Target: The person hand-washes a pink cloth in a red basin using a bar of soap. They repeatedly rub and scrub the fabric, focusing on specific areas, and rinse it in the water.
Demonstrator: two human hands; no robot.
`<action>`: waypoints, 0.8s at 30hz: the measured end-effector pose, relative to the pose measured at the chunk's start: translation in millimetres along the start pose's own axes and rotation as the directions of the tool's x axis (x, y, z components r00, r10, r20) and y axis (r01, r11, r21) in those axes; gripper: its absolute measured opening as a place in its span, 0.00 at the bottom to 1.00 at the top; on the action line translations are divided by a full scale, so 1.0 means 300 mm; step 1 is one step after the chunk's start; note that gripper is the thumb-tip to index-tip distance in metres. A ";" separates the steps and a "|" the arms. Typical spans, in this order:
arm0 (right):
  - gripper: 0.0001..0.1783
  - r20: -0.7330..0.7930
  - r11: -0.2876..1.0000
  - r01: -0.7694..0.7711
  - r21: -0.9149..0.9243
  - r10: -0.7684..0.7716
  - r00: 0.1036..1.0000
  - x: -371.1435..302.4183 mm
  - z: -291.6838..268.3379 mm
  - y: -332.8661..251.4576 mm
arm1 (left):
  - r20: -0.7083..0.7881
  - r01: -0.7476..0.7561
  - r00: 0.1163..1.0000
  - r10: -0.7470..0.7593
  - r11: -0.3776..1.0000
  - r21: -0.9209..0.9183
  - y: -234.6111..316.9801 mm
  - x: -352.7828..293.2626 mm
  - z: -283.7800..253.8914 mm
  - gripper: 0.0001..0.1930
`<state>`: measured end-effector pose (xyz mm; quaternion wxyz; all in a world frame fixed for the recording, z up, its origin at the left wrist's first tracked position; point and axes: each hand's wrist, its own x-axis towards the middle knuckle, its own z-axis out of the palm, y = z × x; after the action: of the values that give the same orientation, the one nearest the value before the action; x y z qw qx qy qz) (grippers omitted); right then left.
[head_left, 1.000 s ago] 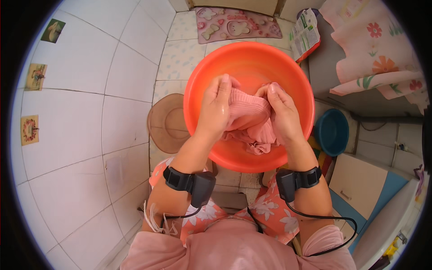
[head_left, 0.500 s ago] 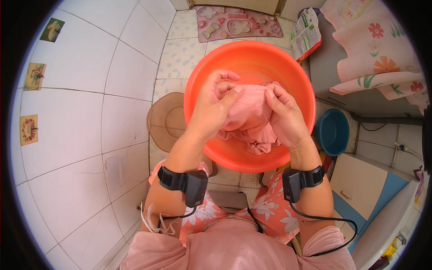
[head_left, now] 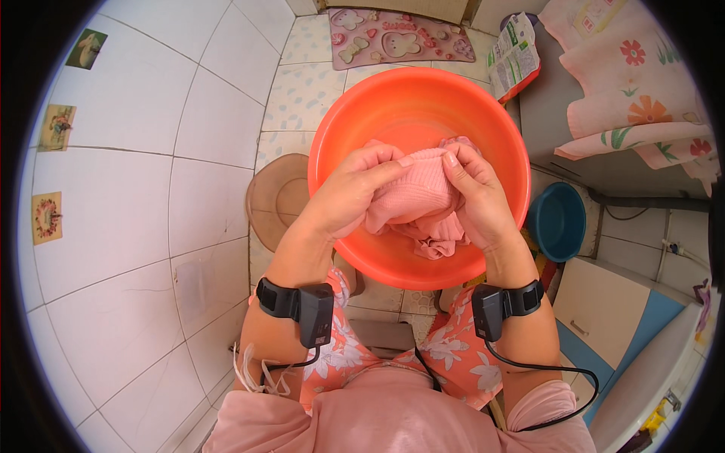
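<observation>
Over a large orange basin (head_left: 347, 113), both of my hands hold a pink ribbed garment (head_left: 419, 195). My left hand (head_left: 355, 185) is closed on the left part of its upper edge, with the thumb lying on top of the cloth. The right part of that edge is pinched between the thumb and fingers of my right hand (head_left: 479, 192). Between the two hands the ribbed band is spread out. Below them the rest of the cloth hangs in folds inside the basin. A little more crumpled pink fabric shows behind my right fingers.
A teal bucket (head_left: 557, 221) stands right of the basin, near a cream and blue cabinet (head_left: 604, 309). Left of the basin lies a brown oval stool or lid (head_left: 276, 200). A patterned mat (head_left: 400, 38) lies beyond it, and a floral cloth (head_left: 627, 83) hangs at the upper right.
My left hand has lowered slightly and turned, and its raised fingers have curled around the garment's edge. The right hand has barely moved.
</observation>
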<state>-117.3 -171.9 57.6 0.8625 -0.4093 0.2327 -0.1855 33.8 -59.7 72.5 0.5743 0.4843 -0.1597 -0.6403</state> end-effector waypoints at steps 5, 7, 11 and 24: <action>0.10 0.013 1.000 -0.002 0.004 0.002 1.000 0.001 0.002 -0.002 | -0.041 -0.042 0.998 0.040 0.998 -0.049 -0.004 -0.001 0.004 0.07; 0.10 0.026 1.000 -0.007 0.024 0.006 1.000 0.001 0.006 -0.003 | -0.049 -0.048 0.998 0.045 0.998 -0.051 0.000 -0.004 0.000 0.07; 0.10 0.053 0.998 -0.021 0.055 0.018 0.998 -0.003 0.011 -0.007 | -0.011 0.002 1.000 -0.003 0.999 -0.052 0.009 -0.008 -0.003 0.08; 0.10 0.042 1.000 -0.010 0.004 0.010 0.999 0.000 0.001 -0.001 | -0.012 -0.027 1.000 0.027 0.999 0.021 0.004 -0.009 -0.014 0.08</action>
<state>-117.1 -172.0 58.2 0.8690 -0.4100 0.2164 -0.1732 37.5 -56.1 72.5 0.5787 0.4922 -0.1693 -0.6278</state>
